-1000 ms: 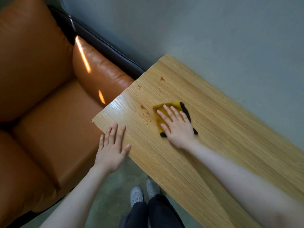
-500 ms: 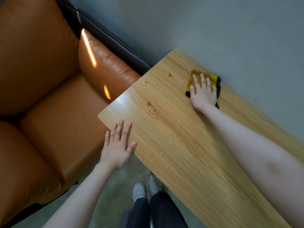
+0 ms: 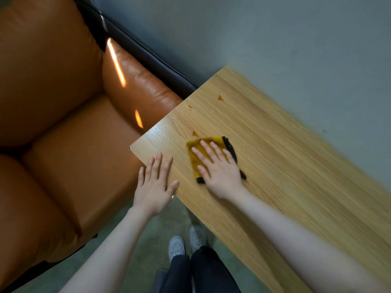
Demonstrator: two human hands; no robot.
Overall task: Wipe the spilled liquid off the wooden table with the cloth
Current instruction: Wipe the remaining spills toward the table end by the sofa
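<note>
A yellow cloth with a black edge (image 3: 195,153) lies flat on the wooden table (image 3: 285,166). My right hand (image 3: 220,168) presses on it with straight, spread fingers and covers most of it. Brown drops of spilled liquid sit on the wood: one drop (image 3: 194,133) just beyond the cloth's far corner, a larger drop (image 3: 220,97) further back, and a small drop (image 3: 190,106) near the table's left edge. My left hand (image 3: 154,182) rests flat on the table's near corner, fingers straight.
An orange leather sofa (image 3: 63,123) stands against the table's left end. A grey wall (image 3: 275,39) runs along the table's far side. My feet in pale shoes (image 3: 186,242) stand on the green floor below the near edge.
My right hand slid the cloth from the far edge by the wall back toward me, to the near left part of the table. The left hand stayed on the corner.
</note>
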